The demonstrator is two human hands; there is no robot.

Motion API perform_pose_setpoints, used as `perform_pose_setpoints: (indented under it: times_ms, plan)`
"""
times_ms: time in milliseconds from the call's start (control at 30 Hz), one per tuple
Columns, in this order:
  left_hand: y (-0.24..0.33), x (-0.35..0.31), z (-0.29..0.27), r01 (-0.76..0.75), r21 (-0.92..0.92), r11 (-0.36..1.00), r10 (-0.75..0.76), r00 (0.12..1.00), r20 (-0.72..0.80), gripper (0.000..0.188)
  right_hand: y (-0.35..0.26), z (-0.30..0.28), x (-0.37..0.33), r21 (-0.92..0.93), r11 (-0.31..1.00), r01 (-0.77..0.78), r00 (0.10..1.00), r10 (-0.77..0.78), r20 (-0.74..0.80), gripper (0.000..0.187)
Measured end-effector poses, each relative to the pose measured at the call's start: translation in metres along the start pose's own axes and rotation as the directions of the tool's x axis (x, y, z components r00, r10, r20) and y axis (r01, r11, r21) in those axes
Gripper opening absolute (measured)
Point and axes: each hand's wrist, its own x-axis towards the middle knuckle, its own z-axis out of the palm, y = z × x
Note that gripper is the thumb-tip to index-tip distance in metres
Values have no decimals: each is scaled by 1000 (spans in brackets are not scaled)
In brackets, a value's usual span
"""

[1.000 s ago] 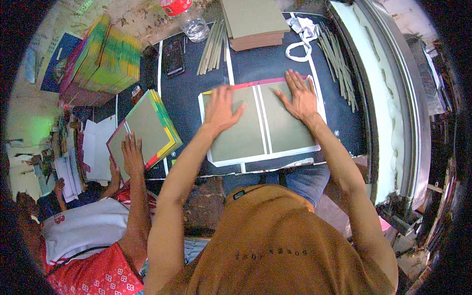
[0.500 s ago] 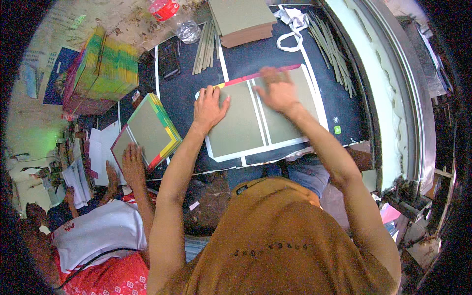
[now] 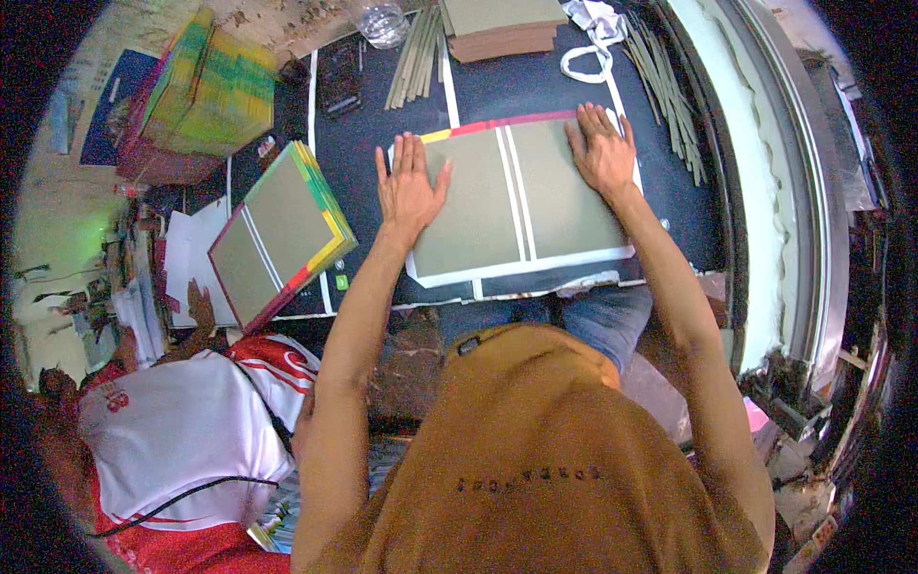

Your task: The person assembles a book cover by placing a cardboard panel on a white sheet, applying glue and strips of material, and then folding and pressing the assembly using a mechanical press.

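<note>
A book cover of two grey boards (image 3: 469, 196) lies flat before me on the dark table, two white lines down its middle. Along its far side runs a folded-over edge (image 3: 492, 122) in red and yellow; white margins show on the other sides. My left hand (image 3: 411, 191) rests open near the far left corner, fingers stretched out and pointing away. At the far right corner my right hand (image 3: 604, 155) lies open, fingers spread over the board and the edge. Neither hand grips anything.
Left of me lies a stack of colour-edged covers (image 3: 287, 220), beside a co-worker's hand (image 3: 201, 304). Coloured stacks (image 3: 206, 105) stand farther back. Grey boards (image 3: 502, 29), board strips (image 3: 416, 62), more strips (image 3: 665, 105), a white ring (image 3: 585, 65) and a bottle (image 3: 382, 26) lie beyond.
My right hand has moved right along the far edge to the corner. My left hand's fingers have straightened. The co-worker's hand has left the cover stack. The whole view has shifted slightly.
</note>
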Motion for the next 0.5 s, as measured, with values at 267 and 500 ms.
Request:
perform_pose_setpoints:
  times_ms: [267,500]
  plan:
    - [75,-95,-60,-227,-502,835,275,961,22,79,-51,-104,-108,194,957,214,858,-279,430,97]
    - [91,-181,-40,-353,-386,852,384,923,5,71,-49,-99,-214,198,954,227,900,-283,332,74]
